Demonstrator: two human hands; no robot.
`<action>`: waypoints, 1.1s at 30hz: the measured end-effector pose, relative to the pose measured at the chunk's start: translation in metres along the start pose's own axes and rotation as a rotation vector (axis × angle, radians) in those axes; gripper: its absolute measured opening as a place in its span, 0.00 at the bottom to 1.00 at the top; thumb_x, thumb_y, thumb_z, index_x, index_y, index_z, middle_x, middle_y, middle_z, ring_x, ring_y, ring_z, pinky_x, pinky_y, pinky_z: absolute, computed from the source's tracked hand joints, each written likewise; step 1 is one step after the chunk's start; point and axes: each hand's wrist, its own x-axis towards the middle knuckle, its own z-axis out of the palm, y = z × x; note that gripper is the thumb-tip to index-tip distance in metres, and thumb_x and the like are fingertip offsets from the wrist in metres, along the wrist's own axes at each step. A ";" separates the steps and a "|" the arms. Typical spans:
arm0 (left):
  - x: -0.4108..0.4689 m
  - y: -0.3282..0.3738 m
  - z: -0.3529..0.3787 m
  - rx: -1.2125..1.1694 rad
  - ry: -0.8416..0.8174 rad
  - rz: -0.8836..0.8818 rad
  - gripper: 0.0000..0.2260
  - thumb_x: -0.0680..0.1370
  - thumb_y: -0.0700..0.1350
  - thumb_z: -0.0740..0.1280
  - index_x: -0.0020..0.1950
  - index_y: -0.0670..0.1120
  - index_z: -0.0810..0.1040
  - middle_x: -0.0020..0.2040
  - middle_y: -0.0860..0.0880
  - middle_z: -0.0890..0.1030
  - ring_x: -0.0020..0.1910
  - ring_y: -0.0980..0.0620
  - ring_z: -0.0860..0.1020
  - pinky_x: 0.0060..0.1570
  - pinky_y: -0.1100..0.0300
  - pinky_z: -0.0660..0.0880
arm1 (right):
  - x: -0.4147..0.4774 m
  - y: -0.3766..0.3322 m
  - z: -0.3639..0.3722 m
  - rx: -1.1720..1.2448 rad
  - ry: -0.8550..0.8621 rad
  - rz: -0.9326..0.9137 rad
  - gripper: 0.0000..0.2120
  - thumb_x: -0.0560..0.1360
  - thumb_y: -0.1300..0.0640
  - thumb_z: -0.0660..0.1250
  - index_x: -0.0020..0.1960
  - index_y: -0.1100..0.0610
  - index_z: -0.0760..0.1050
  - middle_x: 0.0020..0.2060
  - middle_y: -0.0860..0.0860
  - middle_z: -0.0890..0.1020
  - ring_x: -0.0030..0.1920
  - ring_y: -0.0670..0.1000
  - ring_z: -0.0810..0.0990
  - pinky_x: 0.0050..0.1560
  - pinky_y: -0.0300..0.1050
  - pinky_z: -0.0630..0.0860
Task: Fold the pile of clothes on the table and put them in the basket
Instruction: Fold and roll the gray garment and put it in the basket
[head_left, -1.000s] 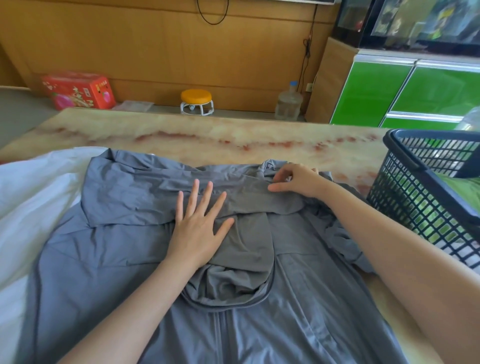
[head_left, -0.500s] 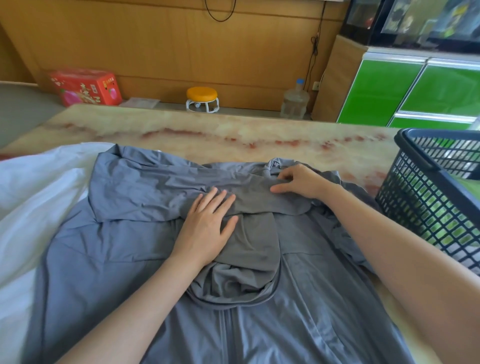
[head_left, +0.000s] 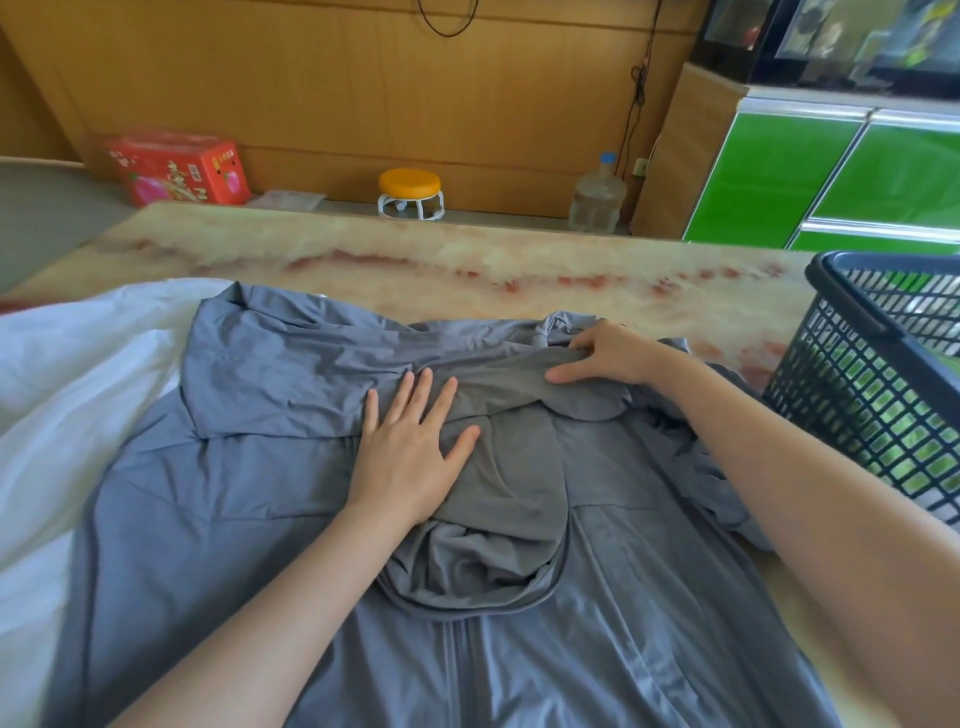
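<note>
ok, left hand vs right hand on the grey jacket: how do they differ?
Left hand lies flat, fingers straight, pressing the cloth. Right hand has its fingers curled, gripping bunched fabric. Left hand sits nearer the person, while right hand is farther off, toward the basket. Both are on the grey jacket.

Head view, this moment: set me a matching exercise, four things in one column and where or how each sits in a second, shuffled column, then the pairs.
Things
1. left hand
2. right hand
3. basket
4. white cloth

Places or states
A. stands at the right edge of the table
B. lies flat, fingers straight, on the grey jacket
C. spread on the left, beside the jacket
D. grips a fold of the jacket near its far edge

Pairs: 1-B; 2-D; 3-A; 4-C
</note>
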 end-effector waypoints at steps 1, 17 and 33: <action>0.000 0.000 0.000 0.001 0.003 0.000 0.38 0.69 0.67 0.30 0.77 0.56 0.44 0.78 0.52 0.44 0.76 0.54 0.40 0.74 0.47 0.38 | 0.000 0.002 -0.002 0.019 0.015 -0.027 0.21 0.71 0.47 0.71 0.31 0.57 0.66 0.28 0.52 0.67 0.31 0.49 0.66 0.34 0.42 0.59; 0.028 -0.004 -0.041 -0.295 -0.136 -0.006 0.23 0.80 0.57 0.57 0.74 0.54 0.62 0.76 0.54 0.59 0.76 0.53 0.49 0.74 0.46 0.42 | -0.002 -0.005 -0.008 0.182 -0.047 0.038 0.12 0.72 0.50 0.72 0.46 0.58 0.77 0.41 0.53 0.78 0.44 0.54 0.77 0.44 0.45 0.73; 0.109 -0.021 -0.036 -0.268 0.099 0.259 0.14 0.77 0.51 0.66 0.61 0.51 0.77 0.53 0.51 0.79 0.59 0.48 0.70 0.62 0.56 0.58 | -0.007 -0.004 -0.007 0.381 -0.125 -0.004 0.13 0.69 0.51 0.74 0.49 0.56 0.81 0.46 0.50 0.85 0.48 0.49 0.83 0.51 0.44 0.77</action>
